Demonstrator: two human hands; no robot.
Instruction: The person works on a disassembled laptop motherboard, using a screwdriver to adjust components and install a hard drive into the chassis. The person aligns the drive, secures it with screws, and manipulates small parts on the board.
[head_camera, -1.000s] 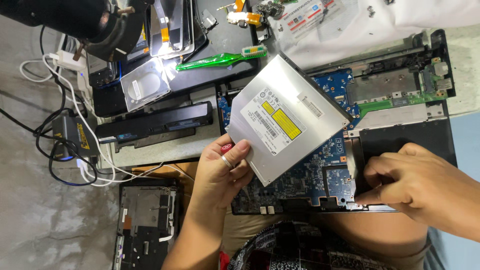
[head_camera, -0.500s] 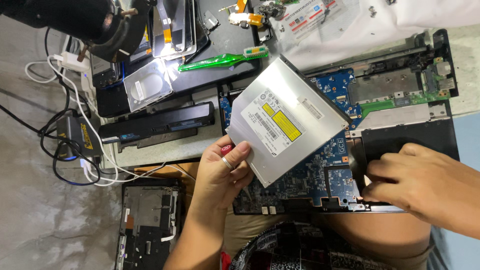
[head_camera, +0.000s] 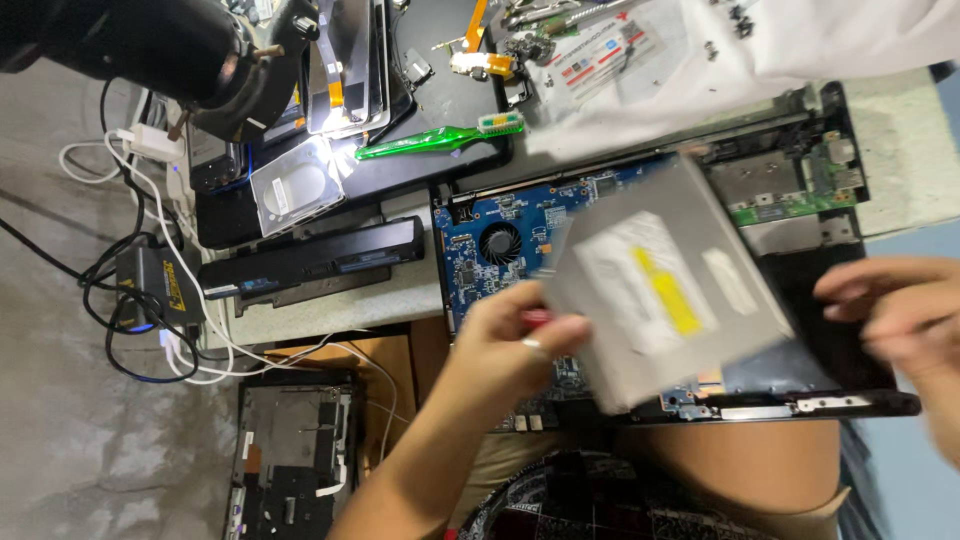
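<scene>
The disc drive (head_camera: 665, 300) sits pinched by its near corner in my left hand's fingers (head_camera: 560, 335), held flat above the blue circuit board (head_camera: 490, 245), my right hand (head_camera: 890, 305) open beside it.

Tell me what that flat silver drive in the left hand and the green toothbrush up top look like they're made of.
Drive: apparently sheet metal with a dull brushed grey face, carrying paper-like white and yellow stickers; motion blur leaves the finish uncertain. Toothbrush: likely clear green plastic, since light glints through its glossy handle, with pale bristles.
</scene>
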